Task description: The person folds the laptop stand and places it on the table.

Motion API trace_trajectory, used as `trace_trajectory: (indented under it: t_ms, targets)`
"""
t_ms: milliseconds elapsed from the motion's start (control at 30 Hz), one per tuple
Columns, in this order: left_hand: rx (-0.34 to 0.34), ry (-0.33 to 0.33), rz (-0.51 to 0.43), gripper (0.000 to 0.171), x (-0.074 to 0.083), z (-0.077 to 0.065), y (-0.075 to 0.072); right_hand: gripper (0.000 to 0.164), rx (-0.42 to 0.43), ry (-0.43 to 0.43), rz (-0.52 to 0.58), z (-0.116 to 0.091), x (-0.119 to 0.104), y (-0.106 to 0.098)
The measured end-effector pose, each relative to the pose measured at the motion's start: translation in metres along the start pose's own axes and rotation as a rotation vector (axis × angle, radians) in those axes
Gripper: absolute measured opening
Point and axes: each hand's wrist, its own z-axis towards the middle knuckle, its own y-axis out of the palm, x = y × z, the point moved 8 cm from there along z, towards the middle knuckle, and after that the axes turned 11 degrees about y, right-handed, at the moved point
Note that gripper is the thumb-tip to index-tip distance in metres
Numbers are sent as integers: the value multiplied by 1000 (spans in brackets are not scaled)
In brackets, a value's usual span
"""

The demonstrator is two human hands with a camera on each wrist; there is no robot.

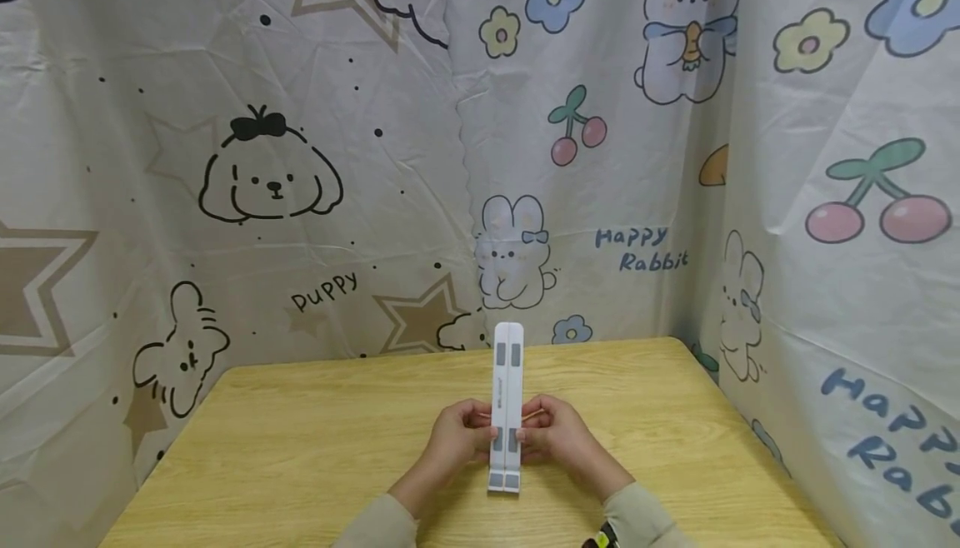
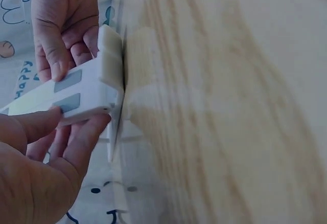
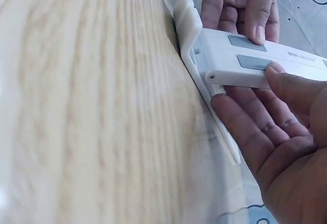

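Note:
A folded white laptop stand (image 1: 507,390) with grey pads stands nearly upright in the middle of the wooden table, its two long halves side by side. My left hand (image 1: 457,433) grips its left half low down, thumb on a grey pad. From the other side my right hand (image 1: 561,435) holds the right half, its thumb also at a pad. In the left wrist view the stand's hooked lower end (image 2: 110,55) is close to the tabletop. A thin white leg (image 3: 222,127) angles away beneath the stand in the right wrist view, where fingers curl under the body.
The light wooden table (image 1: 322,431) spreads around both hands. Behind it and along the sides hangs a patterned curtain (image 1: 405,173) with cartoon animals, flowers and cherries. A dark band with a yellow-green part (image 1: 602,538) shows at the right sleeve.

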Motion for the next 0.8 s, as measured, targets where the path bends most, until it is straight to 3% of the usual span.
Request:
trace_trajectory:
  t_ms: [133,333,567,800]
  targets:
    - [-31,34,104,35,4,-2,-1,31,-2,-7,-154,-1,-8,-3]
    - [-128,80,175,50,10,-10,2,31,-2,-81,-432,-1,-32,-24]
    - [-240,109,236,64,11,-25,6,37,23,-203,-526,7,-75,-56]
    - [-277,75,304,78,8,-31,9,49,-15,-301,-523,13,-113,-76]
